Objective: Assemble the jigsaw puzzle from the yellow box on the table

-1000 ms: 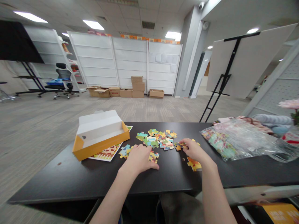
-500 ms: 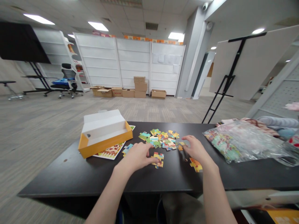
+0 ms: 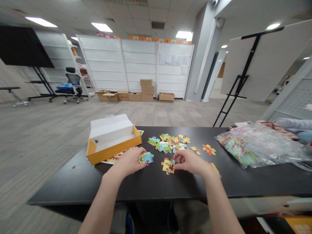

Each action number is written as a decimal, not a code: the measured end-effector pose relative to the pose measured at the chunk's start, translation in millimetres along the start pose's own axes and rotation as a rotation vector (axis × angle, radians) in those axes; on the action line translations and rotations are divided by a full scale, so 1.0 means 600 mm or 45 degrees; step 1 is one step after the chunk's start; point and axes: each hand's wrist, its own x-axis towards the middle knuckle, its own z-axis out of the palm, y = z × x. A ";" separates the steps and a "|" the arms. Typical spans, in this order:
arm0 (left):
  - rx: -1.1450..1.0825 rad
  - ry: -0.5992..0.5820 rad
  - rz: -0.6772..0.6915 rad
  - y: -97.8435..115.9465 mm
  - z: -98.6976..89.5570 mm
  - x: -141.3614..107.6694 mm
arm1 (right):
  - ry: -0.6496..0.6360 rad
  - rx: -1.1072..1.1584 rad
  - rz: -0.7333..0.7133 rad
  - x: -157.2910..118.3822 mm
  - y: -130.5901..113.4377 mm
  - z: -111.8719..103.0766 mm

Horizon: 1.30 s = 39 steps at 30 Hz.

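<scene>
1. The left hand [image 3: 128,161] is curled with its fingers close together, the tips on a small cluster of blue pieces [image 3: 146,158]. Whether it pinches them or only presses on them cannot be told. The right hand [image 3: 190,162] has its fingers loosely spread, their tips at the edge of a yellow piece [image 3: 167,165]. That piece lies flat on the table, and no lift shows.

2. The hands now work well apart from each other, each at its own small group. The blue pieces and the yellow piece sit in front of the main pile [image 3: 169,143] of jigsaw pieces, clear of it. Two loose pieces [image 3: 209,149] lie to the pile's right, and another [image 3: 213,166] lies just past the right hand.

3. The black table [image 3: 60,188] also bears an orange box [image 3: 113,150] with its white lid [image 3: 110,128] standing open. A picture card [image 3: 113,158] lies partly under the box, and a crumpled plastic bag [image 3: 255,146] lies at the right.

4. Beyond the table, a grey carpet [image 3: 48,130] leads to stacked cartons [image 3: 146,92], white shelving [image 3: 138,61] and an office chair [image 3: 71,86]. A white board on an easel [image 3: 253,61] stands at the right.
</scene>
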 end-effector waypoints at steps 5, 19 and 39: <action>-0.080 0.098 0.043 -0.010 -0.001 -0.002 | -0.121 -0.017 0.058 0.005 -0.005 0.024; 0.017 0.005 0.086 0.061 0.008 0.002 | -0.261 -0.039 -0.002 0.000 -0.022 0.016; 0.141 -0.063 0.085 0.101 0.020 0.001 | 0.075 -0.131 -0.014 -0.013 0.002 -0.040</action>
